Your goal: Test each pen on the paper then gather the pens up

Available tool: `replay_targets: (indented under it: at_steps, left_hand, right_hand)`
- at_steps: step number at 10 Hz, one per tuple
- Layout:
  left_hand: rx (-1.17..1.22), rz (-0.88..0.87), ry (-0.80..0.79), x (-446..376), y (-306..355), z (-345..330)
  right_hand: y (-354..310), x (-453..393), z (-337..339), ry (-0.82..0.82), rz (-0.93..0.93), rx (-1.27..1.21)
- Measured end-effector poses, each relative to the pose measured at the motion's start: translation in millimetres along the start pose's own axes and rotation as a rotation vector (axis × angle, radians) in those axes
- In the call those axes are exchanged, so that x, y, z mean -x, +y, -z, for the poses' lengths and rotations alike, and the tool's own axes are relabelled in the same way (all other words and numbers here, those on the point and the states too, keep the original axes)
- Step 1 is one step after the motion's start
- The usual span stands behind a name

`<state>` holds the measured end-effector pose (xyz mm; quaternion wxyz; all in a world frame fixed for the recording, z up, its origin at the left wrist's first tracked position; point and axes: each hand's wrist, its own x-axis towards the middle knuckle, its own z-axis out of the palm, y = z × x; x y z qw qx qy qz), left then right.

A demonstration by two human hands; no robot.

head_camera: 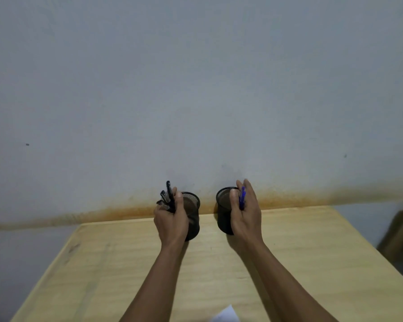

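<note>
Head view, near to far: white paper [226, 314] corner pokes in at the bottom edge, mostly cut off, lying on a pale wood-grain table [102, 275]. Both forearms reach forward over the tabletop. Left hand [171, 223] has fingers curled round a bunch of black pens [168, 197], tips sticking up above the fist; exact pen count hard to make out. Just beside it, a black mesh pen cup [193, 214], cylindrical, partly hidden by the hand. Right hand [247, 214] holds a blue pen [242, 198] with its thumb against fairly straight fingers, next to a second black mesh cup [225, 212]. Behind, a grey wall [196, 89] with a rusty orange stain band along the table's far edge.
</note>
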<state>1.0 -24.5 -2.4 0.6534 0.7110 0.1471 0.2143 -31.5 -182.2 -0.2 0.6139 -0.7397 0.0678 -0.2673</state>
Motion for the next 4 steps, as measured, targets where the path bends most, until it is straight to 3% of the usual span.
replay_targets:
  at_steps: [2, 4]
  left_hand:
    - [-0.011, -0.165, 0.02, -1.2, -3.2, -2.3]
    - [0.055, -0.208, 0.008, 9.3, 14.0, 5.3]
  right_hand:
    - [1.7, -1.9, 1.3, 0.004, 0.017, 0.024]
    - [-7.8, 2.2, 10.9, 0.025, 0.015, 0.061]
